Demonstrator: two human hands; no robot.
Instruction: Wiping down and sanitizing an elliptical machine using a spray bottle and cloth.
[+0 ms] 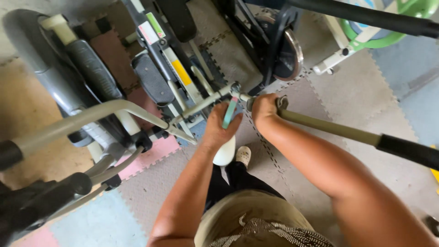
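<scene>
Head view: left hand (pixel 222 126) has its fingers wrapped round a slim teal-handled tool (pixel 229 112), tip up at the grey metal pivot joint (pixel 235 88) of the exercise machine. Right hand (pixel 264 109) is clenched on the olive-grey handlebar tube (pixel 329 127) just beside that joint — tube runs right to a black foam grip (pixel 409 150). Interlocking foam floor mats (pixel 356 91) lie below.

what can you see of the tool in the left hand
The tool is a slim, flat bar, teal with a pink band near its upper end, plastic-coated by the look. The left hand grips its lower part, so that end is hidden. It points up and slightly right toward the joint of the grey machine arm; its tip seems just short of it.
</scene>
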